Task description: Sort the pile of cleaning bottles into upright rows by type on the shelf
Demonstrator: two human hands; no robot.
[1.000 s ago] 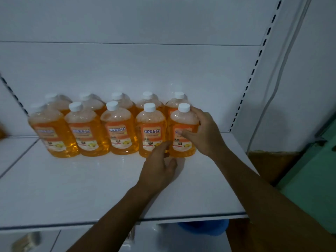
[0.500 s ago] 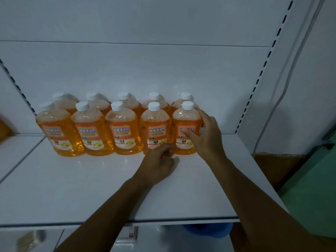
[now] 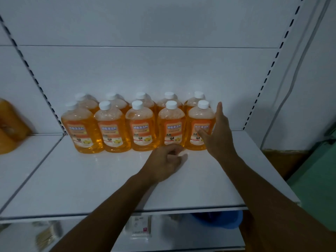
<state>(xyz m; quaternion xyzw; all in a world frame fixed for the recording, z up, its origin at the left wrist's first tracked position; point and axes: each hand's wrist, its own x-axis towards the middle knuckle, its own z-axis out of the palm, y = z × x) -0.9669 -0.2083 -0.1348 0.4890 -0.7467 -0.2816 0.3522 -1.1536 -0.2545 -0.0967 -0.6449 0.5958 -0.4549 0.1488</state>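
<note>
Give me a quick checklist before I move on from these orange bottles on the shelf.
1. Front row upright: ok. Five orange bottles stand in line, from the left bottle to the right bottle.
2. Back row upright: ok as far as it shows; five white caps stand behind, bodies mostly hidden.
3. One type only: ok. Front labels match; back labels cannot be seen.
4. Right hand released: cannot tell. Fingers are straight beside the right bottle; contact is unclear.
5. Left hand free: ok. It holds nothing, loosely curled over the shelf.
6. Room for another row in front: ok.
</note>
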